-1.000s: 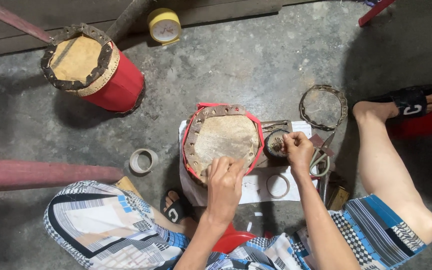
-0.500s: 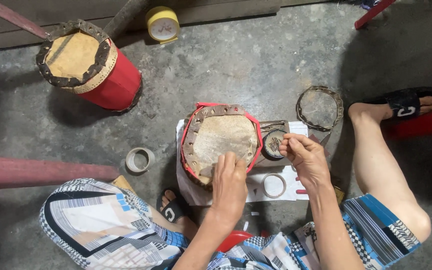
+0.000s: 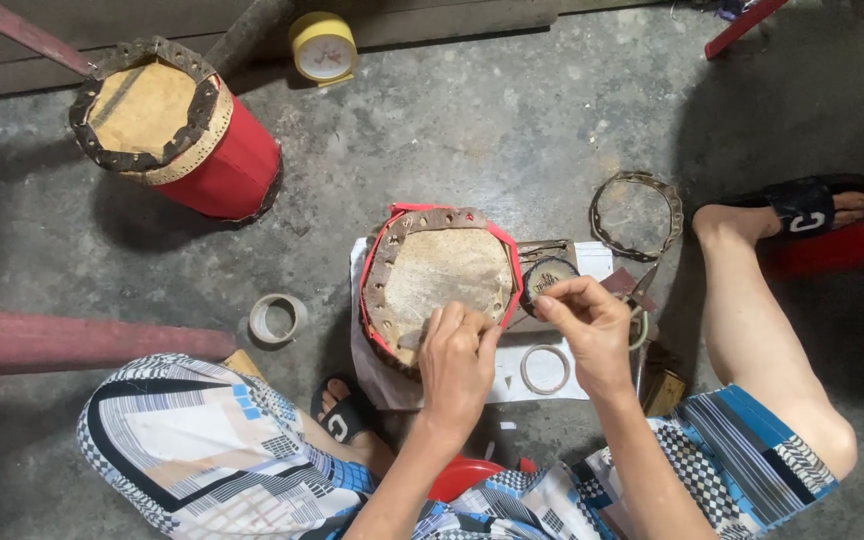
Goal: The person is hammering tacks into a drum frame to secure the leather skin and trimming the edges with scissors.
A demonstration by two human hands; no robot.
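Concrete floor; left hand point(image 3: 457, 365) presses drum point(image 3: 439, 275); right hand point(image 3: 587, 330) pinched.

I see a small red-sided drum with a tan hide head point(image 3: 442, 275) standing upright on a white sheet on the concrete floor, head facing up at me. A dark leather band pierced with holes rings the skin, and red trim shows at the upper rim. The near edge sits by the sheet's front-left part. Just off its right side lies a small round dark tin point(image 3: 547, 275), lid up.
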